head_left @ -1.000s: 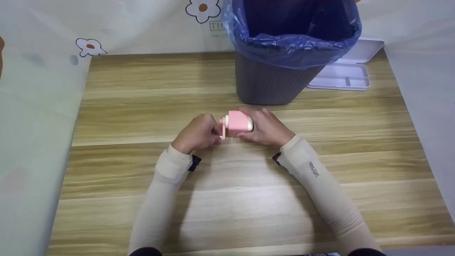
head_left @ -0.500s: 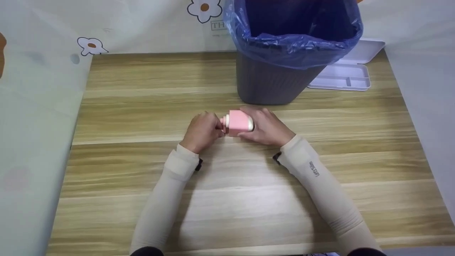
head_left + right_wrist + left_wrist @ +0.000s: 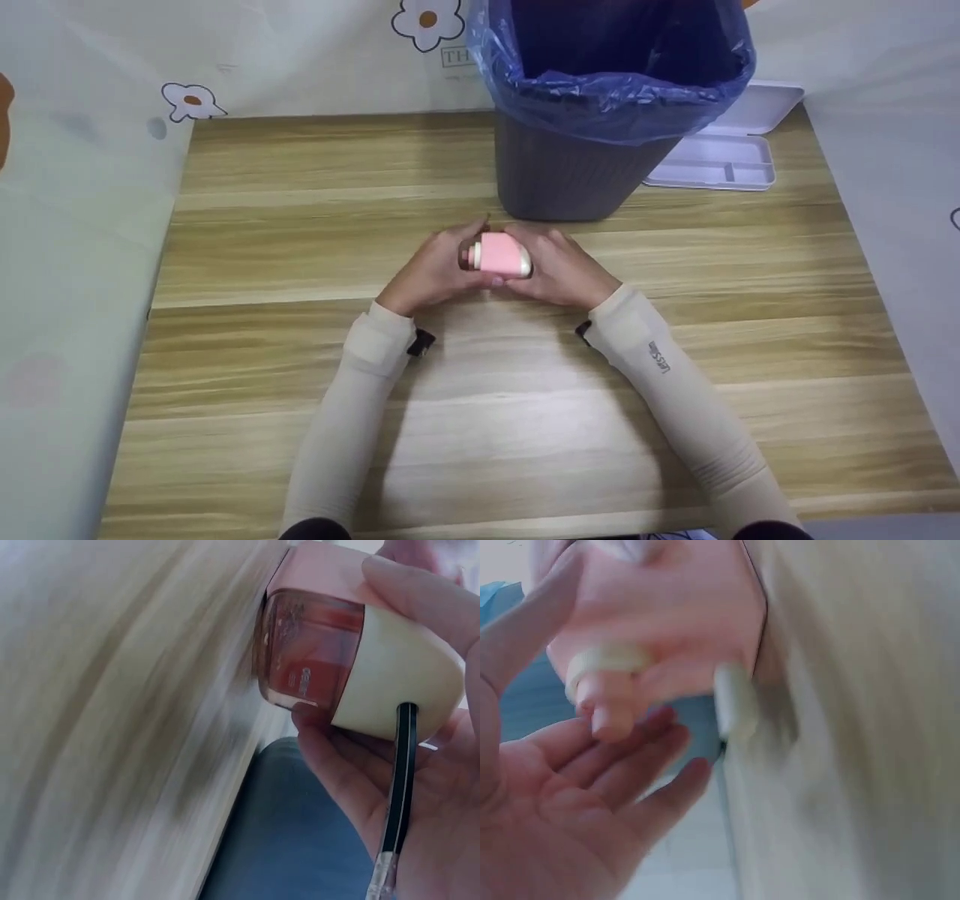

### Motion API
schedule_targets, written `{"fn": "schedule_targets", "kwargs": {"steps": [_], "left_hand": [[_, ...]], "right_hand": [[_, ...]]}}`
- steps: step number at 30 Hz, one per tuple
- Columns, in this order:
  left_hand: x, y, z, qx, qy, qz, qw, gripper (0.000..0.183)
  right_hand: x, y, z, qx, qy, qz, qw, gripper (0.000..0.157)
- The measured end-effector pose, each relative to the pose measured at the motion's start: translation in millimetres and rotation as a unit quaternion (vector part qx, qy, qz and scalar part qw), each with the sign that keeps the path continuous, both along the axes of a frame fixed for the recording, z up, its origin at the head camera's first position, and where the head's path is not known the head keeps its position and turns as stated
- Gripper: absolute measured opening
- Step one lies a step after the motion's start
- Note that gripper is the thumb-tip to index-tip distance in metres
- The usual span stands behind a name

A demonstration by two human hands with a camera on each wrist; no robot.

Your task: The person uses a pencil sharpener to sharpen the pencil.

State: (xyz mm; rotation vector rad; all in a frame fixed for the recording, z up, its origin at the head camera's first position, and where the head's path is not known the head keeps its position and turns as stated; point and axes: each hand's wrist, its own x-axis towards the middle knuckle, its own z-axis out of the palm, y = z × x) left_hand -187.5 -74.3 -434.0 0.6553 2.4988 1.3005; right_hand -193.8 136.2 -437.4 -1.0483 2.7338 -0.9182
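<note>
A pink and cream crank pencil sharpener (image 3: 500, 253) lies sideways between the two hands, close over the table. My right hand (image 3: 566, 268) grips its body from the right, thumb on one side and fingers on the other. In the right wrist view, a black striped pencil (image 3: 402, 780) sticks out of the cream face, and reddish clear plastic forms the shavings drawer (image 3: 309, 652). My left hand (image 3: 435, 268) surrounds the crank end with fingers loosely extended, its thumb against the pink body. The left wrist view shows the crank's pink hub (image 3: 611, 701) and cream knob (image 3: 735, 703) apart from those fingers.
Behind the hands stands a dark grey bin (image 3: 566, 172) lined with a blue bag (image 3: 607, 105). An opened white pencil case (image 3: 720, 161) lies partly behind it to the right. The wood table (image 3: 315, 240) meets flower-patterned covering (image 3: 300, 60) at the back.
My left hand has moved from pinching the crank to spreading around the sharpener's crank end, thumb toward the body. The crank has turned. My right hand keeps its grip on the sharpener.
</note>
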Motion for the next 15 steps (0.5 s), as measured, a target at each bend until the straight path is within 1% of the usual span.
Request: {"fn": "schedule_targets", "kwargs": {"steps": [2,4,7,9,11,13,15], "left_hand": [[-0.2,1,-2.7,0.029,-0.008,-0.011,0.9995,0.087],[0.2,1,-3.9,0.041,-0.013,-0.012,0.999,0.082],[0.1,2,-4.4,0.043,-0.006,-0.014,0.9989,0.074],[-0.6,2,-4.5,0.042,0.004,-0.019,0.9989,0.071],[-1.4,2,-5.1,0.038,0.018,-0.023,0.9989,0.069],[-1.8,1,-5.8,0.035,0.028,-0.028,0.9986,0.068],[-1.8,0,-5.9,0.037,0.031,-0.031,0.9983,0.065]], "right_hand": [[-0.5,0,-0.2,0.0,0.0,0.005,1.0,0.058],[0.1,2,0.6,0.004,-0.007,0.003,1.0,0.069],[2.1,8,3.2,0.019,-0.015,-0.014,1.0,0.086],[3.6,15,5.5,0.021,-0.015,-0.025,0.999,0.09],[4.5,25,7.4,0.009,-0.013,-0.031,0.999,0.084],[4.9,35,8.4,-0.014,-0.016,-0.029,0.999,0.067],[5.1,44,8.7,-0.042,-0.036,-0.026,0.998,0.048]]}}
